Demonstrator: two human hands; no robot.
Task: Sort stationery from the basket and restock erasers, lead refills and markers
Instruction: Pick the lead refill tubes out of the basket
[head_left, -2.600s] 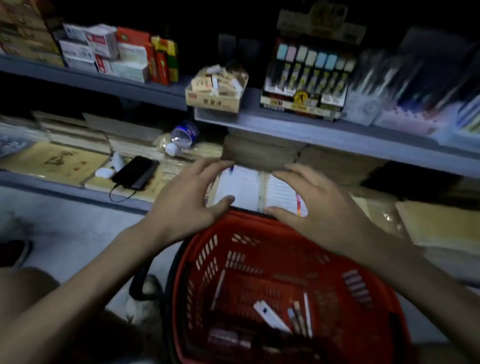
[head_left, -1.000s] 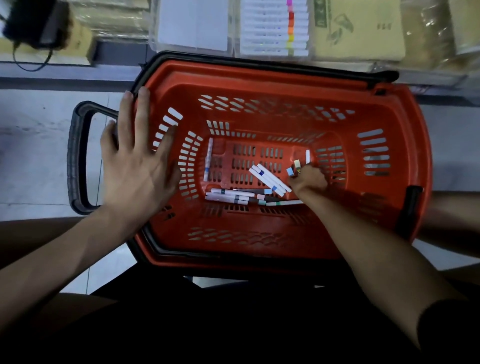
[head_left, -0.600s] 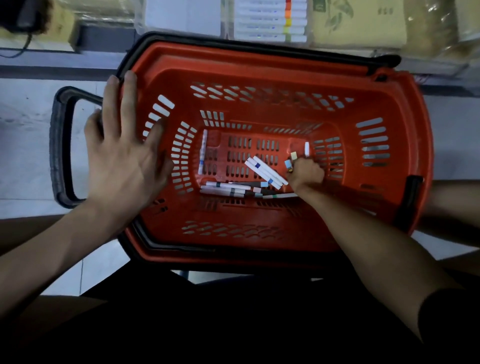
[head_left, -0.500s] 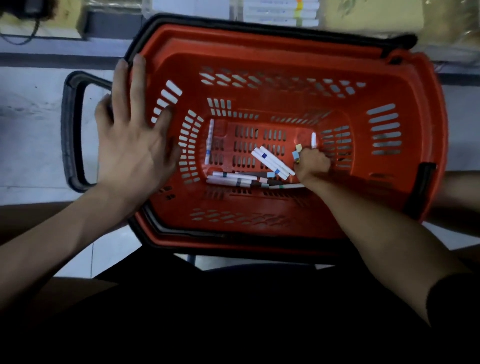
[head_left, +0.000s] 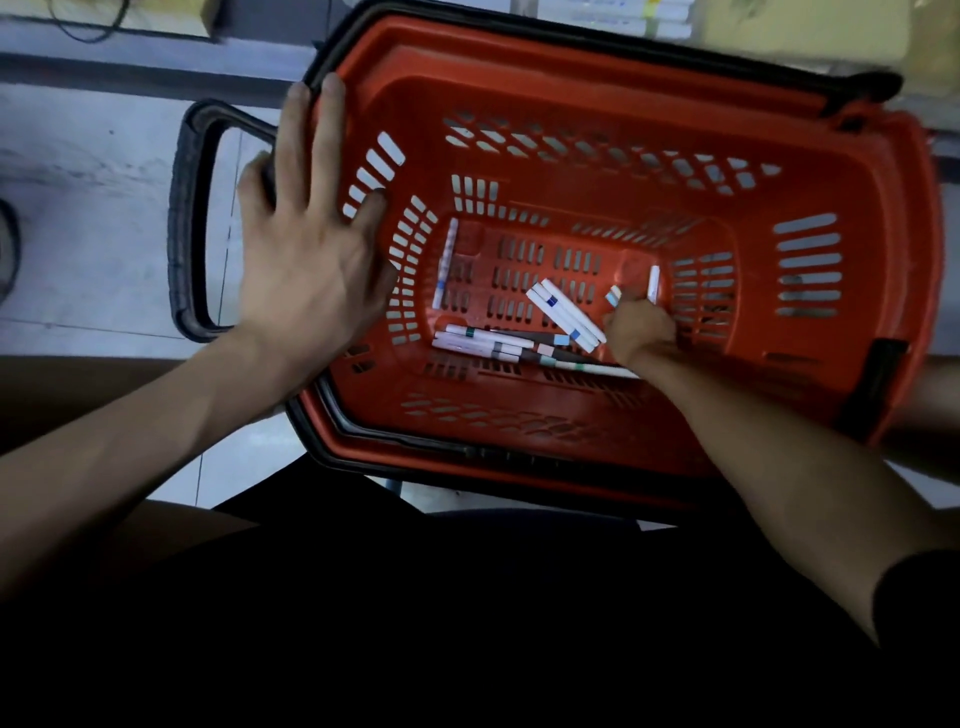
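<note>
Reaching into the red basket (head_left: 613, 93), the right hand (head_left: 640, 332) gathers markers (head_left: 566, 314) near the floor's right end; its fingers curl round one or two, though the dim view leaves this uncertain. The left hand (head_left: 311, 249) lies flat and open on the left rim. Next: lift the markers clear toward the shelf. Since the earlier frame, the view has shifted while both hands have kept their posts.

Hidden and cropped

The right hand (head_left: 638, 327) hides its fingertips and the marker (head_left: 653, 283) ends; the frame crops the shelf (head_left: 613, 15); the basket's (head_left: 613, 78) far rim blurs.
</note>
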